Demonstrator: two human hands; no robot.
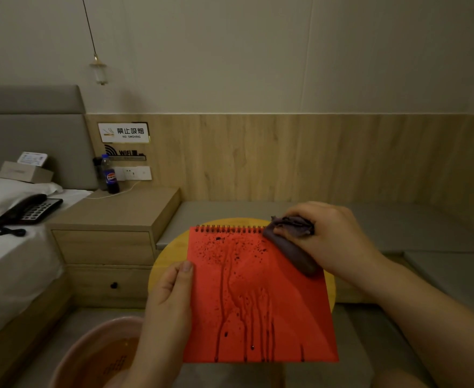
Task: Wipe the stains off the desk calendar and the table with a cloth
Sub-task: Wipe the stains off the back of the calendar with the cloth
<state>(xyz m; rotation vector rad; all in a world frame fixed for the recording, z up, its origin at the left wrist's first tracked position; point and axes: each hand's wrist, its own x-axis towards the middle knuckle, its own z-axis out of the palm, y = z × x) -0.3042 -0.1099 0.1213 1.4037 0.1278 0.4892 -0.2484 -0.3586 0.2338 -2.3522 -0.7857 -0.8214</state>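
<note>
1. Head view: the bed [14, 247] is the largest thing, filling the 9 o'clock side with white sheets and a grey padded headboard; a black telephone [25, 212] lies on the sheet and a pale box [25, 171] sits near the headboard.
2. A wooden nightstand [118, 219] with drawers stands just beside the bed, toward 10 o'clock of the picture's middle; a dark cola bottle [110, 175] stands at its back edge, below a no-smoking sign [123, 132] on the wood wall panel.
3. The round yellow counter [171, 247] sits low in the middle, mostly covered by what is held over it.
4. The red desk calendar [258, 298], spiral-bound along its top edge, is held tilted above the counter at about 6 o'clock of the picture; dark specks spatter its upper half and dark streaks run down to its bottom edge.
5. A pink basin [90, 354] holding brownish water sits on the floor at 7 o'clock.
6. The left hand [168, 303] grips the calendar's left edge, thumb on the red face and fingers curled behind it.
7. The right hand [328, 242], at 2 o'clock of the calendar, is closed around a dark purple cloth [291, 247].
8. The cloth is pressed against the calendar's upper right corner, next to the spiral binding.
</note>
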